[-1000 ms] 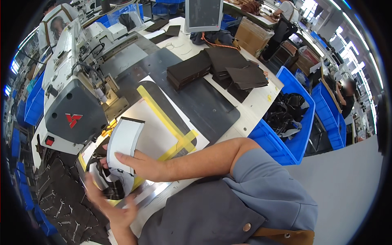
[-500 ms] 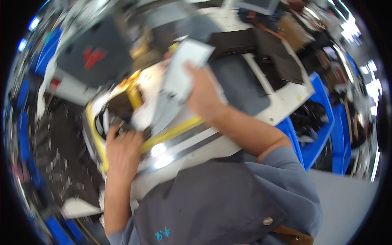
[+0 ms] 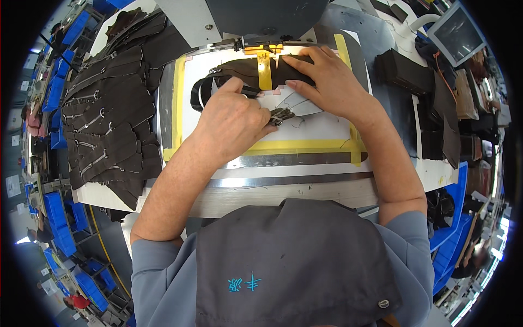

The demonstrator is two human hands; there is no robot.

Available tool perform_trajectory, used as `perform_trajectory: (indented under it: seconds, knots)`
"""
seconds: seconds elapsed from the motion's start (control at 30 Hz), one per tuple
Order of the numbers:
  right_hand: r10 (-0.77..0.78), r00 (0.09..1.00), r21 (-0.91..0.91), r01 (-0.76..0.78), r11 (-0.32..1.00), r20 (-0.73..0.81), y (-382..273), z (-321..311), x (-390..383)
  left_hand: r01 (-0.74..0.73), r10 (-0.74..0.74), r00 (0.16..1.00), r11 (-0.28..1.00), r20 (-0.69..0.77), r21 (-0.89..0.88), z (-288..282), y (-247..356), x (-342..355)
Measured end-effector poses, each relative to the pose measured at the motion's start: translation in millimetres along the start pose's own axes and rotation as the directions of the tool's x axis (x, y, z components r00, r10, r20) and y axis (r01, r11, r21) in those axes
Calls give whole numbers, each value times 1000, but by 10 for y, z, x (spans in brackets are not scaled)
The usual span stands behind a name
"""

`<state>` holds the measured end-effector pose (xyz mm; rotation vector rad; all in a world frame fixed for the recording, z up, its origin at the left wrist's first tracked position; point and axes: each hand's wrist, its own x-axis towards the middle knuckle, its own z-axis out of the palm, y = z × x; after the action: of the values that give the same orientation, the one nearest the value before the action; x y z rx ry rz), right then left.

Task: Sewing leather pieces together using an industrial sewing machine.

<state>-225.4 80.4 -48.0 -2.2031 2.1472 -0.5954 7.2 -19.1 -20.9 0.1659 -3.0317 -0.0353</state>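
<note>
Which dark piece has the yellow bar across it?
The dark piece on the white sheet, touched by the right hand. The yellow bar crosses it; the others lie in the left pile and right stack.

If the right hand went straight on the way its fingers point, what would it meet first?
Likely the yellow strip across the dark piece, just left of the right hand; depth is unclear.
</note>
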Motion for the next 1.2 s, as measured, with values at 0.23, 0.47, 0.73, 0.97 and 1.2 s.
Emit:
perform_trajectory:
  seconds: [0.23, 0.47, 0.73, 0.97, 1.2]
  knots:
    - [-150, 988, 9, 151, 989, -47, 82, 120, 120, -168, 117, 844, 984, -524, -52, 150, -194, 153]
    - [-184, 982, 79, 186, 979, -30, 164, 118, 105, 108, -124, 984, 987, -128, -122, 58, -229, 178]
    - [-201, 978, 95, 206, 974, -57, 211, 205, 110, 472, -534, 808, 839, -250, -270, 514, -282, 588]
    - [-206, 975, 122, 215, 969, -87, 214, 236, 100, 467, -595, 792, 733, -134, -494, 723, -495, 798]
    - [-189, 978, 138, 200, 970, -87, 199, 257, 87, 369, -505, 829, 816, -239, -444, 511, -436, 509]
